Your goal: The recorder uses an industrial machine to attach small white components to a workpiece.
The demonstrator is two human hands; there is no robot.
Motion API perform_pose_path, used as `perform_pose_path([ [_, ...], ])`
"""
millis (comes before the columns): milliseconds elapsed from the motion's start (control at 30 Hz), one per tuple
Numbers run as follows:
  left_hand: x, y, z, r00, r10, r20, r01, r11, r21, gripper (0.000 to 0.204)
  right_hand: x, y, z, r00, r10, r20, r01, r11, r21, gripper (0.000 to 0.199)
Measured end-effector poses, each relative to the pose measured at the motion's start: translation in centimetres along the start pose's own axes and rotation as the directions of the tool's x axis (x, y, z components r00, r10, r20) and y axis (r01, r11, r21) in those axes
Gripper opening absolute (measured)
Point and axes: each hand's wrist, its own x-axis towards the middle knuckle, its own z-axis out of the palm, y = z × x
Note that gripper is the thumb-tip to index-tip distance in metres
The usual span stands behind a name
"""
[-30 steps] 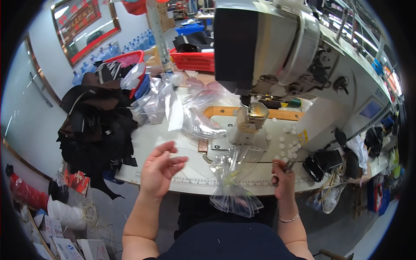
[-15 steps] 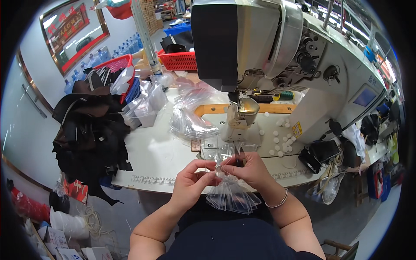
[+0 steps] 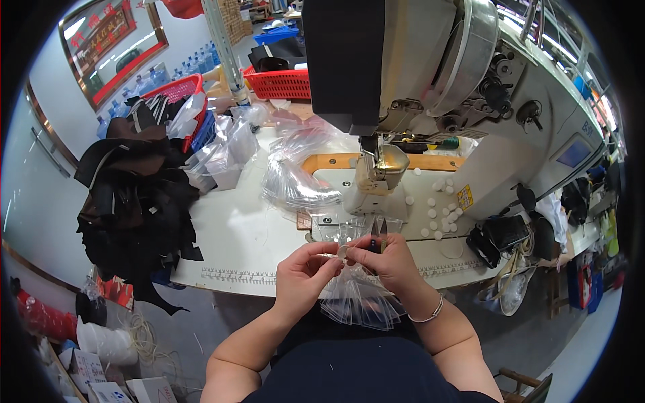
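Two hands meet at the near edge of the desk (image 3: 235, 235), right in front of the sewing machine (image 3: 416, 80). Left hand (image 3: 306, 269) pinches a small white button (image 3: 342, 251) at its fingertips, and right hand (image 3: 390, 258) is curled, fingers pressed together on a stack of small clear plastic bags (image 3: 359, 302) that hangs over the desk's edge. More white buttons (image 3: 437, 211) lie scattered on the machine bed. Dark leather pieces (image 3: 134, 201) are heaped at the left edge.

Left hand (image 3: 306, 272) and right hand (image 3: 388, 260) fingertip to fingertip; both pinched
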Motion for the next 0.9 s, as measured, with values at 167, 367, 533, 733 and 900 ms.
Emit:
perform_pose_path([
  [167,-0.1,-0.2,0.1,1.0,0.009,0.014,-0.008,1.0,-0.027,0.023,0.0,0.3,-0.3,0.999,0.042,0.02,-0.042,0.999,0.012,0.012],
  [367,0.0,-0.1,0.0,0.999,-0.05,0.002,0.05,0.998,-0.04,0.022,-0.1,0.4,-0.4,0.998,0.018,0.058,-0.022,0.998,0.065,0.011],
  [533,0.0,0.0,0.0,0.997,-0.076,-0.014,0.075,0.995,-0.063,0.019,-0.2,0.3,-0.5,0.994,0.021,0.11,-0.025,0.999,0.028,0.012],
  [733,0.1,-0.3,-0.1,0.994,-0.108,-0.028,0.105,0.99,-0.094,0.019,-0.3,0.5,-1.0,0.989,0.045,0.144,-0.066,0.987,0.148,0.015],
  [900,-0.2,-0.6,0.2,0.996,-0.067,-0.062,0.064,0.997,-0.05,0.022,-0.7,0.2,-0.6,0.997,-0.013,0.07,0.012,1.0,0.019,0.017],
])
